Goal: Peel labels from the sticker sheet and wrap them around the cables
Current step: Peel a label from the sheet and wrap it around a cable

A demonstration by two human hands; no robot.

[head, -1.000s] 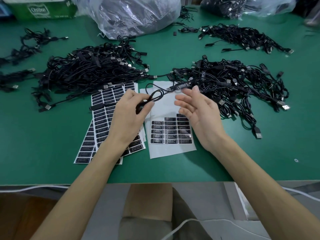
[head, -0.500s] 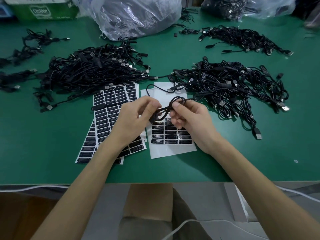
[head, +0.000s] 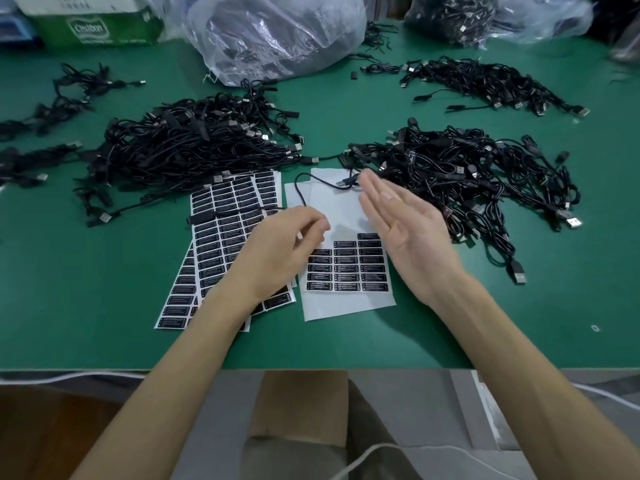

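Observation:
My left hand point(head: 277, 251) hovers over the sticker sheets with its fingers curled, pinching a thin black cable point(head: 300, 194). One end of that cable loops up to a plug point(head: 346, 183); the other runs left to a small black block point(head: 201, 218) lying on the full sticker sheets point(head: 225, 237). A partly used sticker sheet point(head: 346, 268) with several rows of black labels lies between my hands. My right hand point(head: 401, 230) is held flat, fingers straight, with nothing in it, just above that sheet's right edge.
Large piles of black cables lie at the left point(head: 194, 147), right point(head: 467, 171) and back right point(head: 485, 81). Smaller bundles point(head: 62, 98) sit far left. Clear plastic bags point(head: 277, 29) and a green box point(head: 93, 26) stand at the back. The green table's front edge point(head: 104, 367) is near me.
Half a second ago both hands gripped the looped cable. My right hand has let go, opened and moved up to the right. My left hand keeps the cable.

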